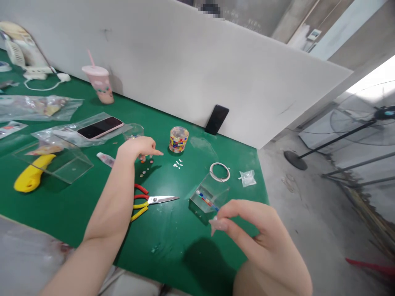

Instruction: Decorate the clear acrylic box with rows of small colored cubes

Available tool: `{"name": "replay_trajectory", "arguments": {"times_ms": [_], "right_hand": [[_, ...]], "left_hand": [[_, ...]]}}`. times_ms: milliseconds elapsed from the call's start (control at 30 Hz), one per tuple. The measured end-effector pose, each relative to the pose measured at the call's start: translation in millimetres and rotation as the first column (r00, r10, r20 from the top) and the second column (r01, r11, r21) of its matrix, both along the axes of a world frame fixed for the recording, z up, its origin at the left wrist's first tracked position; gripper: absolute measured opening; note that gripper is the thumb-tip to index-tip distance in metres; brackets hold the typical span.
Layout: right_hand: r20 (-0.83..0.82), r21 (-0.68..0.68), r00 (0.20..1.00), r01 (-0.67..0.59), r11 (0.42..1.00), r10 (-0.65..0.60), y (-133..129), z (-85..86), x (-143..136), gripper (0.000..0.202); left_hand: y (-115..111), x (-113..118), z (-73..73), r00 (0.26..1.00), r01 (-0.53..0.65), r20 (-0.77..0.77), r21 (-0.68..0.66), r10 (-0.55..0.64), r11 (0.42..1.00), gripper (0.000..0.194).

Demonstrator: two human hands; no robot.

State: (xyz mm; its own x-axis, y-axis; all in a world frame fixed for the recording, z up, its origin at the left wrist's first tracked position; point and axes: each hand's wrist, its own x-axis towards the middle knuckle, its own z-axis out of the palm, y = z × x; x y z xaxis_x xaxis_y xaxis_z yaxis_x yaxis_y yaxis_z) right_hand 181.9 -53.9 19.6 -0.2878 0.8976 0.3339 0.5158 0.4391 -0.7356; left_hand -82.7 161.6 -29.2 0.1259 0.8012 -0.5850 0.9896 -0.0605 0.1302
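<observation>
My right hand (262, 234) pinches a small pale pink star (218, 225) between thumb and index finger. Just behind it, a clear plastic box (200, 207) carries a row of coloured tiles (206, 199). Over the table's middle, my left hand (140, 147) hangs palm down with its index finger stretched to the right; its other fingers are partly hidden. Under it lie tiny stars (142, 174) and small reddish bits. A clear cup (134, 130) stands behind that hand. Scissors (156, 200) with red and yellow handles lie beside my left forearm.
A round jar covered in coloured tiles (178, 142), white scraps (177, 164), a tape roll (219, 172) and a small clear bag (247, 178) are on the green table. Leftward are phones, a yellow tool (34, 173), a clear stand and a pink tumbler (100, 84).
</observation>
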Motion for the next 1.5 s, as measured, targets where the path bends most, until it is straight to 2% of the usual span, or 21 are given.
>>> {"name": "replay_trajectory", "arguments": {"times_ms": [100, 233, 433, 533, 700, 1033, 1267, 1367, 1500], "right_hand": [[-0.018, 0.028, 1.000, 0.026, 0.999, -0.025, -1.2, 5.8, -0.2, 0.028], [-0.023, 0.048, 0.999, -0.021, 0.999, 0.022, -4.1, 9.4, 3.9, 0.034], [-0.097, -0.015, 0.993, -0.068, 0.998, 0.066, -2.5, 7.2, 19.4, 0.017], [-0.153, -0.058, 0.986, -0.072, 0.996, 0.062, 2.1, 6.0, 25.0, 0.010], [-0.236, -0.089, 0.969, -0.102, 0.991, 0.078, 2.5, 4.1, 27.9, 0.011], [-0.331, -0.093, 0.929, -0.209, 0.974, 0.167, -4.3, 2.1, 28.8, 0.016], [-0.336, -0.097, 0.917, -0.261, 0.960, 0.215, -3.8, 0.5, 32.4, 0.020], [-0.366, -0.115, 0.904, -0.281, 0.953, 0.222, -0.3, -2.5, 31.7, 0.016], [-0.441, -0.179, 0.872, -0.315, 0.932, 0.210, 9.3, -7.8, 27.9, 0.017]], "left_hand": [[11.3, -4.7, -15.8, 0.999, -0.028, -0.039, -0.077, 0.026, 0.997, 0.038], [19.0, -2.6, -33.6, 0.998, -0.033, -0.055, -0.154, 0.025, 0.988, 0.037], [22.8, -5.8, -48.9, 0.998, -0.065, -0.036, -0.229, 0.058, 0.971, 0.037], [22.0, -11.9, -50.1, 0.997, -0.083, -0.012, -0.246, 0.083, 0.966, 0.039], [22.5, -16.4, -49.8, 0.994, -0.099, 0.011, -0.258, 0.105, 0.961, 0.038], [17.2, -3.4, -51.3, 0.989, -0.126, 0.046, -0.265, 0.143, 0.956, 0.040], [16.3, -4.6, -51.9, 0.986, -0.129, 0.065, -0.277, 0.152, 0.952, 0.041], [16.5, -6.0, -49.3, 0.986, -0.116, 0.080, -0.284, 0.144, 0.952, 0.040], [16.6, -8.1, -38.9, 0.985, -0.071, 0.132, -0.269, 0.110, 0.960, 0.039]]}}
